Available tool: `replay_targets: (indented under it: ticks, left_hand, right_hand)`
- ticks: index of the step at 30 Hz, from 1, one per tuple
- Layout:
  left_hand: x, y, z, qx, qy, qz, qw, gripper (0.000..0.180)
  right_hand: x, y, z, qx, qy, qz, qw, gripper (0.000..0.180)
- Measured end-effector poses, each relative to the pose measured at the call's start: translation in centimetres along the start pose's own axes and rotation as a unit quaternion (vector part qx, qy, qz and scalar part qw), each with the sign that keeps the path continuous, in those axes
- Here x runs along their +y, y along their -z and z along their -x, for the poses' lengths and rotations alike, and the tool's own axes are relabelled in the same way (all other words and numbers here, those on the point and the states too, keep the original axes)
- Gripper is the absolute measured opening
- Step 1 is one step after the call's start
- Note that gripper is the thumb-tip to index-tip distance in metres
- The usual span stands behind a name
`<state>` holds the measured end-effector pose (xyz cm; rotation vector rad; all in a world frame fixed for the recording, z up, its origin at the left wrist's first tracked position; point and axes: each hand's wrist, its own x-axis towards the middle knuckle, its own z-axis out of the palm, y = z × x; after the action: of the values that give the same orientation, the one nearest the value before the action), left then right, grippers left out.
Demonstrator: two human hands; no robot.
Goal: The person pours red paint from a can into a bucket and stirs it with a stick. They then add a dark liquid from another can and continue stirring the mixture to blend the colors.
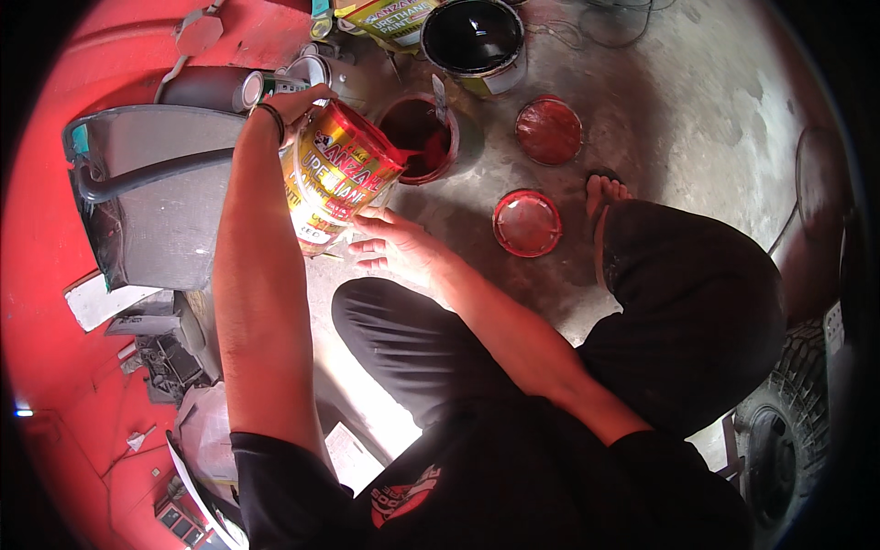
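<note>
My left hand (307, 101) grips a yellow and red paint can (339, 179) near its upper rim. The can is tipped to the right, its red-coated mouth over a bucket (453, 151) of dark red paint. Red paint runs from the can's lip into that bucket. A flat, paint-smeared stick (440, 99) leans upright inside the bucket. Beside the can's lower end is my right hand (399, 246), fingers apart. Its fingertips overlap the can's edge; I cannot tell whether they touch it.
Two red-smeared round lids (548, 129) lie on the concrete floor right of the bucket. A black bucket (481, 81) of dark liquid and a yellow-green box (390, 23) stand beyond. At left are a spray can (253, 89) and a grey panel (174, 220); a tyre (793, 431) is lower right.
</note>
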<state>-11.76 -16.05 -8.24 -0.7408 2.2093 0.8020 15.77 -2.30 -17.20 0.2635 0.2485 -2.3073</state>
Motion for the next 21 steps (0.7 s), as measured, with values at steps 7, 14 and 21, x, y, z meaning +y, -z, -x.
replay_targets:
  ticks: [7, 14, 21]
  left_hand:
    - [0.4, 0.4, 0.7, 0.002, 0.048, -0.028, 0.998, 0.034]
    - [0.3, 0.6, -1.6, -0.019, 0.021, -0.053, 0.998, 0.041]
    - [-0.2, 1.2, -2.9, -0.02, 0.033, -0.036, 0.999, 0.037]
  right_hand:
    - [-0.1, -0.6, 0.3, -0.014, 0.006, 0.006, 1.0, 0.09]
    - [0.0, -0.5, -0.2, -0.015, 0.007, -0.005, 1.0, 0.088]
    - [0.1, -0.6, -0.5, -0.019, 0.003, 0.006, 1.0, 0.089]
